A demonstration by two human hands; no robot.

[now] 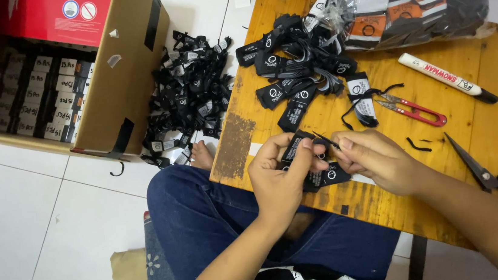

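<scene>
My left hand (279, 173) grips a small bundle of black labels (294, 148) with white print, held over the near edge of a low wooden table (489, 104). My right hand (372, 158) pinches a thin black string (326, 141) at the bundle's top. More black labels (325, 176) lie on the wood just under both hands. A loose heap of the same labels (294, 71) covers the table's far left part.
Red thread snips (413, 108), a white marker (445, 78), black scissors (487, 175) and a clear bag of labels (406, 3) are on the table. On the white tiled floor sit a pile of black labels (190, 97) and an open cardboard box (121, 79) of packed bundles.
</scene>
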